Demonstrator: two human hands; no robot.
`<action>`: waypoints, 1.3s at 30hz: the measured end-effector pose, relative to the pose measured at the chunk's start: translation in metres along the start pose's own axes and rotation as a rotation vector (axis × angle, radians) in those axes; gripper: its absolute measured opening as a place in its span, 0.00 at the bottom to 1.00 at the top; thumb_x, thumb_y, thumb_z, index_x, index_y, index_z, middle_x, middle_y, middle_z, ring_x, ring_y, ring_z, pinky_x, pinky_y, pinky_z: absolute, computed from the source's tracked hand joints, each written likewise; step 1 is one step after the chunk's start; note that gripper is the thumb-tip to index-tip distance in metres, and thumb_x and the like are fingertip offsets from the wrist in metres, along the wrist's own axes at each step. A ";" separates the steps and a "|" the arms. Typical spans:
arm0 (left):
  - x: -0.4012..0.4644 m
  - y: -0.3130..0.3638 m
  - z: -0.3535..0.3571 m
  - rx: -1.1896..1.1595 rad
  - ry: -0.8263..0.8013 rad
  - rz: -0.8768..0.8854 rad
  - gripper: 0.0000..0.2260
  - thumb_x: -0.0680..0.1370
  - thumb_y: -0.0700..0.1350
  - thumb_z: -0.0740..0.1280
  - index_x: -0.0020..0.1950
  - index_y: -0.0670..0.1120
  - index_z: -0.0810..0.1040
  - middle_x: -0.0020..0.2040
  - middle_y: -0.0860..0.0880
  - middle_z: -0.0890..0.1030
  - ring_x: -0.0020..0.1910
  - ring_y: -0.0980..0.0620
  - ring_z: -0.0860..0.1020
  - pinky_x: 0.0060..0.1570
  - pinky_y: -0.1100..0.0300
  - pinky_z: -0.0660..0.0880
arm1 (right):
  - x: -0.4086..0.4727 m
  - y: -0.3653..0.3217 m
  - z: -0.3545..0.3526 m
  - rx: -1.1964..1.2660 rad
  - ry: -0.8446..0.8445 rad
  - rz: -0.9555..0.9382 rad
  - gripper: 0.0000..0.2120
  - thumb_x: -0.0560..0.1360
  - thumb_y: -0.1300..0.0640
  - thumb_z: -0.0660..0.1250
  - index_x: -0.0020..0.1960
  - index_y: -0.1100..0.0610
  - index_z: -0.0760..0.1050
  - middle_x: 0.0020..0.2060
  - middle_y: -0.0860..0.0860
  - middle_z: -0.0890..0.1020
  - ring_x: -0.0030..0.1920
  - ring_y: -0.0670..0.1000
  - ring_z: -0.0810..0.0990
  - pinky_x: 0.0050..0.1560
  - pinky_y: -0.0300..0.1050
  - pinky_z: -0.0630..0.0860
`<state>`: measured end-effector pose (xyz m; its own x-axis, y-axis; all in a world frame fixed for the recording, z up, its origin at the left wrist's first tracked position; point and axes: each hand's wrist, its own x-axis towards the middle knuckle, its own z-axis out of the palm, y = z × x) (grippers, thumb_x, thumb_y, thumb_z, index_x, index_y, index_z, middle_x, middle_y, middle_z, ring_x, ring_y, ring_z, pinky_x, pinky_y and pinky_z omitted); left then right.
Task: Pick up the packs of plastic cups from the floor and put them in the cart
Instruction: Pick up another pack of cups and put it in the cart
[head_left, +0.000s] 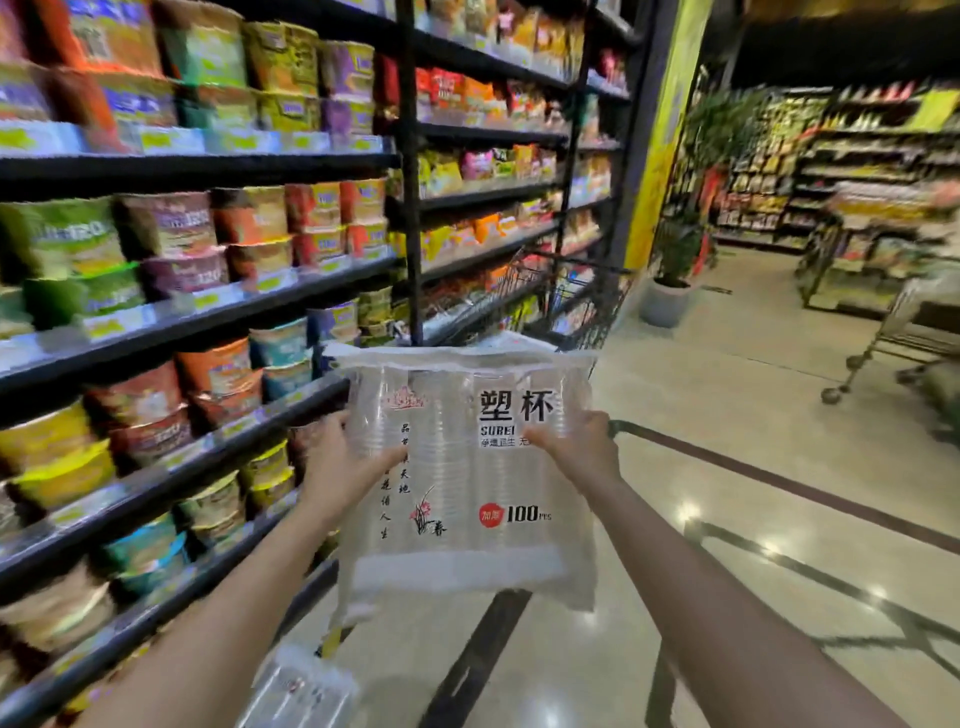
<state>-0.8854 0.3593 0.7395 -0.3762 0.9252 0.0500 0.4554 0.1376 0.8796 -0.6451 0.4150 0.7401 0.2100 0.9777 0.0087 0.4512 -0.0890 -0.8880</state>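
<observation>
In a supermarket aisle, I hold a clear pack of plastic cups (467, 467) up at chest height, well off the floor, its printed face toward me. My left hand (345, 460) grips its left edge and my right hand (576, 447) grips its right edge, fingers curled behind the wrapper. Just beyond the pack stands the wire shopping cart (566, 306). A second pack of cups (301, 686) lies on the glossy floor (727, 415) below my left forearm. Shelves of instant noodle bowls (197, 249) line the left side; a potted plant (675, 260) stands farther down the aisle.
</observation>
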 end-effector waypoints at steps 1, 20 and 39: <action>0.018 0.007 0.009 0.015 -0.004 0.014 0.42 0.57 0.57 0.77 0.65 0.43 0.66 0.62 0.42 0.77 0.60 0.44 0.76 0.60 0.49 0.73 | 0.020 0.000 -0.001 0.010 0.003 0.019 0.40 0.67 0.47 0.75 0.69 0.63 0.60 0.65 0.58 0.72 0.64 0.59 0.73 0.56 0.47 0.71; 0.459 0.059 0.168 0.147 -0.005 0.086 0.35 0.67 0.51 0.75 0.67 0.40 0.62 0.65 0.40 0.73 0.64 0.40 0.71 0.59 0.51 0.69 | 0.414 -0.022 0.094 0.125 -0.032 0.105 0.21 0.65 0.47 0.75 0.53 0.55 0.74 0.52 0.49 0.79 0.53 0.50 0.79 0.57 0.47 0.75; 0.868 0.063 0.439 0.436 -0.345 0.112 0.35 0.65 0.57 0.64 0.67 0.41 0.66 0.65 0.40 0.73 0.64 0.42 0.71 0.62 0.49 0.69 | 0.828 0.078 0.194 0.210 0.043 0.569 0.40 0.73 0.47 0.69 0.75 0.62 0.52 0.73 0.59 0.62 0.72 0.62 0.64 0.68 0.55 0.66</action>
<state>-0.8287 1.3259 0.6309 -0.0546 0.9945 -0.0899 0.7960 0.0977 0.5973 -0.6043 1.2547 0.5887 0.4051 0.7785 -0.4793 0.0780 -0.5518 -0.8303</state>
